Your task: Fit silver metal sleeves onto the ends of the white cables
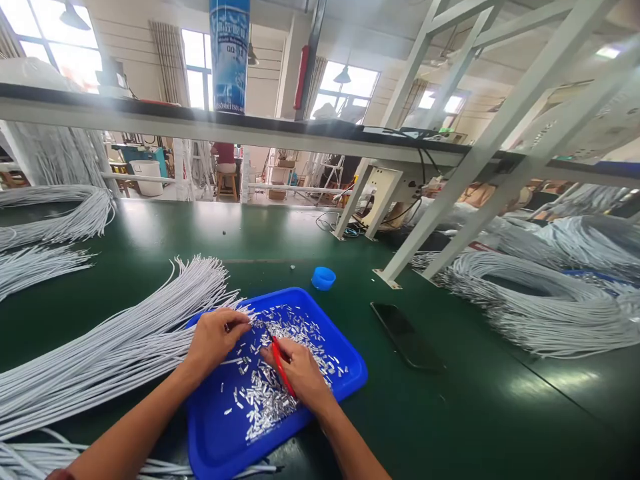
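Observation:
My left hand [216, 339] is closed in a pinch on the end of a white cable, at the tips of a thick bundle of white cables [125, 330]. The bundle runs in from the left and its ends reach over a blue tray [203, 433]. In my right hand [303, 375] are red-handled pliers [281, 368], their dark jaws pointing toward the cable end at my left fingers. The exact jaw shape is too small to make out. Many small shiny silver pieces [270, 400] lie scattered in the tray, below both hands.
A small blue round cup [323, 279] stands behind the tray, and a black phone [406, 337] lies to its right. Coiled white cables [540, 300] occupy the right side, with more bundles [65, 213] at far left. Slanted white frame legs [460, 187] and a raised shelf [280, 133] cross the bench.

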Available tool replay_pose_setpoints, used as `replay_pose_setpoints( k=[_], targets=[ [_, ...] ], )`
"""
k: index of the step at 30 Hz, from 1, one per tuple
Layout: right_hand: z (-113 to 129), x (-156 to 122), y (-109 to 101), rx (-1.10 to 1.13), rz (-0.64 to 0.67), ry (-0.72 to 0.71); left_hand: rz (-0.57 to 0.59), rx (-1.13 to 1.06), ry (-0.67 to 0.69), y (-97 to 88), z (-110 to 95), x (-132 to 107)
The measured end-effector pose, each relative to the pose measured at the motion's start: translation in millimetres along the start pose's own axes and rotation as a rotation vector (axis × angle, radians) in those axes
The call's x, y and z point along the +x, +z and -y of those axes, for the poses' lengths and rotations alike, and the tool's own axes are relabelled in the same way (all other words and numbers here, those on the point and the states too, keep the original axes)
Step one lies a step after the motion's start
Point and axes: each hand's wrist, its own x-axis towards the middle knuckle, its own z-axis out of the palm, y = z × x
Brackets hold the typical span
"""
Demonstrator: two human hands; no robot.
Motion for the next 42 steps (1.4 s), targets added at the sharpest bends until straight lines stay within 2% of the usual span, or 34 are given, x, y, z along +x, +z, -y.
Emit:
replay_pose_setpoints(
  k=[4,8,11,15,17,19,23,26,28,32,34,36,40,42],
  targets=[
    [5,-3,1,0.056,0.090,0.003,0.147,-0.329,-0.115,-10.5,1,-8],
    [11,-6,2,0.086,0.103,-0.007,0.203,-0.433,-0.159,-10.7,-3,-12],
    [12,-7,4,0.076,0.100,0.008,0.158,-0.355,-0.120,-8.8,-7,-14],
    [10,-6,7,0.020,0.079,0.029,-0.011,-0.208,0.068,-5.2,-11,-19],
    [9,-5,10,-0.009,0.059,0.036,-0.055,-0.205,0.112,-3.2,-11,-20],
    [9,-5,13,-0.019,0.043,0.037,0.002,-0.284,0.050,-2.1,-7,-21],
    [11,-4,13,0.000,0.043,0.000,0.266,-0.618,-0.190,-3.4,0,-18],
    [10,-1,7,-0.006,0.062,0.014,0.247,-0.700,-0.275,-6.1,0,-16],
    [7,1,7,0.106,0.033,0.066,0.216,-0.708,-0.311,-8.3,-2,-16],
    [9,3,21,0.722,-0.007,0.200,0.285,-0.648,-0.269,-10.4,-4,-17],
    [14,2,29,0.885,-0.019,0.224,0.315,-0.580,-0.234,-8.8,-3,-18],
    [19,-1,34,0.836,-0.067,0.169,0.316,-0.489,-0.222,-6.2,-2,-18],
    [24,-7,32,0.387,-0.301,-0.156,0.258,-0.215,-0.263,-4.1,-6,-20],
    [23,-7,26,0.376,-0.304,-0.139,0.267,-0.115,-0.215,-6.1,-8,-20]
  ],
)
